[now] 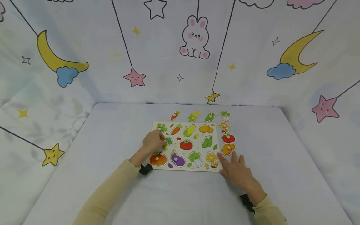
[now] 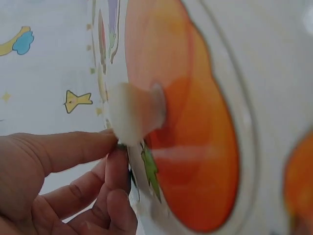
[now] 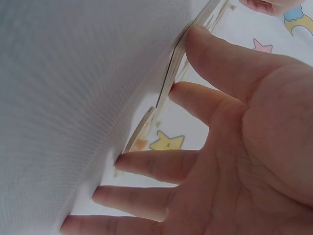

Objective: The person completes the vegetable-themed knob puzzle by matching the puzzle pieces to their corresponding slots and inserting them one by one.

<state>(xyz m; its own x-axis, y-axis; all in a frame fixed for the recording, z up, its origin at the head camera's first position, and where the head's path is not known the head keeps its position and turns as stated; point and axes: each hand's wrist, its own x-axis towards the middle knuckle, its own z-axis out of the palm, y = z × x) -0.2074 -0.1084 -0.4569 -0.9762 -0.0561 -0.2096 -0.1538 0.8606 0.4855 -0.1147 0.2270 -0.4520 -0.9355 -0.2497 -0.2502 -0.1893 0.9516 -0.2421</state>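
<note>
A vegetable puzzle board [image 1: 180, 167] lies flat on the white table. Over its left side, my left hand [image 1: 153, 140] pinches a broccoli piece [image 1: 169, 141] between thumb and index finger, close over the board. Below that hand, a pumpkin piece [image 1: 158, 159] with a white knob [image 2: 129, 112] sits in the board beside an eggplant piece [image 1: 177, 159]. My right hand [image 1: 239, 172] has its fingers spread at the board's lower right corner. Its thumb and index finger touch the board's edge [image 3: 172, 68], and the other fingertips rest on the cloth.
Loose carrot [image 1: 175, 115], corn [image 1: 193, 116] and leafy green [image 1: 209, 117] pieces lie behind the board. Down its right side run cabbage [image 1: 225, 115], mushroom [image 1: 224, 127], tomato [image 1: 228, 138] and potato [image 1: 228, 149] pieces. A patterned cloth backdrop [image 1: 163, 47] stands behind the table.
</note>
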